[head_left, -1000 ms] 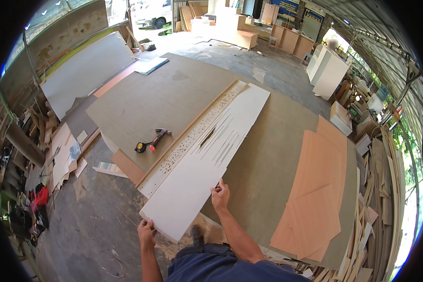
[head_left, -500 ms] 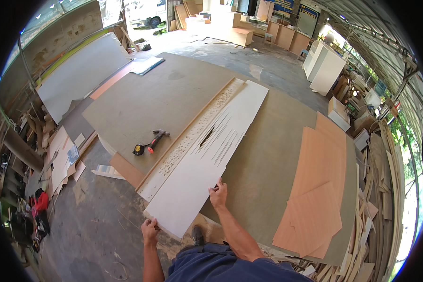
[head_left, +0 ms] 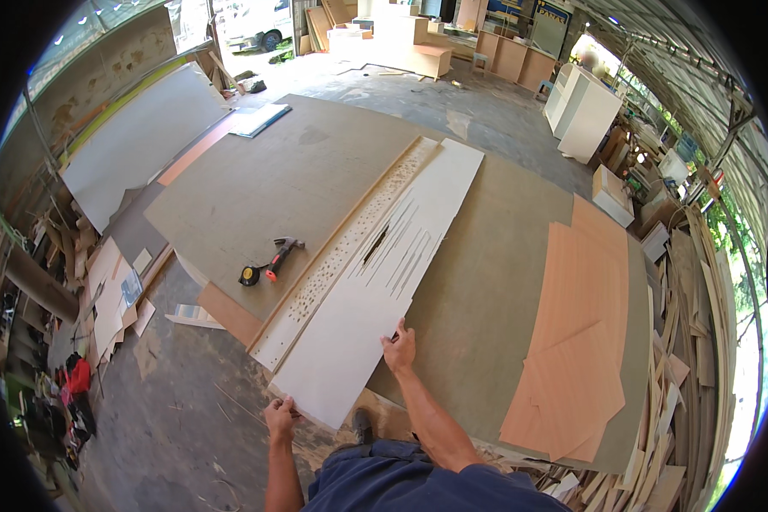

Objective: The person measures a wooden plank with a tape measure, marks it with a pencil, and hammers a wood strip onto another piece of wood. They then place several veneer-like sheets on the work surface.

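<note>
A long white board with dark slits and a ragged right edge lies slantwise over the large grey-brown sheet. Its near end juts past the sheet's front edge. My left hand is closed on the near left corner of this board. Farther up, my right hand grips its right edge, fingers wrapped over the side. Along the board's left side runs a narrow panel dotted with many small holes and edged by a wooden strip. A hammer and a tape measure rest left of that panel.
The large grey-brown sheet forms the work surface. Thin orange-brown veneer sheets lie at its right. Offcuts are heaped beyond the right edge. A white cabinet stands at the back right; a pale panel leans at left.
The near end of the white board has shifted slightly right, closer to me, with my left hand on it. My right hand keeps its hold. The whole view has shifted a little.
</note>
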`<state>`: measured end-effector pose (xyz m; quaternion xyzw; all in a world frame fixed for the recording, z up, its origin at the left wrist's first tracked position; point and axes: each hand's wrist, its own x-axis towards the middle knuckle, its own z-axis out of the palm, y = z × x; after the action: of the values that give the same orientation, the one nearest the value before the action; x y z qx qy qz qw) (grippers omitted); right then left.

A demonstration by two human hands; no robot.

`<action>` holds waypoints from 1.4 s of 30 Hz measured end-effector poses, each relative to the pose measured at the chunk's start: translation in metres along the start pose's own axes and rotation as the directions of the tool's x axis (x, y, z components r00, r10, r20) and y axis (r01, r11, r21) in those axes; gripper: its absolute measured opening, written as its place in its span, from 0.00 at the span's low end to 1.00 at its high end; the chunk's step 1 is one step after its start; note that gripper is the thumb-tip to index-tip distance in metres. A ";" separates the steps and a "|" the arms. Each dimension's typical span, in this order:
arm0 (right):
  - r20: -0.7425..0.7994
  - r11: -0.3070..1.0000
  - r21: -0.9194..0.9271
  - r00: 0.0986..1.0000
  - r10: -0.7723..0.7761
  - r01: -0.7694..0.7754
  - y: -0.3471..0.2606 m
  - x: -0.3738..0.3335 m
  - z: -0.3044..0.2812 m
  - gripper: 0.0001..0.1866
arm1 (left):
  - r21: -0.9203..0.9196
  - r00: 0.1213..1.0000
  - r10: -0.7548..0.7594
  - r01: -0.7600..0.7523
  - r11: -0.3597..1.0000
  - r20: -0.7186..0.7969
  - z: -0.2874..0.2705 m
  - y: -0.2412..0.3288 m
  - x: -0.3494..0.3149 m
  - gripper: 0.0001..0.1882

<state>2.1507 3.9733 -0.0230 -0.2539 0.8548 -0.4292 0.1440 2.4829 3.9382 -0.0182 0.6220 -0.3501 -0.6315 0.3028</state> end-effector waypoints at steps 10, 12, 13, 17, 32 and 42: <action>0.066 0.997 -0.078 0.997 0.029 -0.024 0.002 0.014 -0.002 0.42 | 0.053 0.999 0.000 0.003 0.999 -0.046 0.016 0.008 0.003 0.12; 0.061 0.997 -0.081 0.998 0.024 -0.019 0.004 0.016 -0.001 0.42 | 0.079 0.999 0.003 0.001 0.997 -0.049 0.017 0.008 0.004 0.12; 0.058 0.996 -0.085 0.998 0.017 -0.012 0.005 0.017 0.000 0.42 | 0.081 0.999 0.003 0.001 0.997 -0.048 0.018 0.009 0.004 0.12; 0.081 0.997 -0.068 0.996 0.042 -0.036 0.010 0.022 0.005 0.43 | 0.097 0.999 0.010 -0.005 0.995 -0.046 0.021 0.010 0.006 0.13; -0.028 0.995 -0.104 1.000 -0.013 0.010 0.021 0.040 0.014 0.43 | 0.083 1.000 0.018 -0.017 0.996 -0.017 0.037 0.022 0.010 0.15; 0.011 0.991 -0.126 0.999 0.040 -0.038 0.015 0.049 0.010 0.44 | 0.109 0.999 0.025 -0.022 0.994 -0.025 0.042 0.017 0.022 0.14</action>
<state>2.1101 3.9464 -0.0423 -0.2486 0.8839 -0.3697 0.1421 2.4388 3.9133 -0.0177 0.6417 -0.3874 -0.5995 0.2805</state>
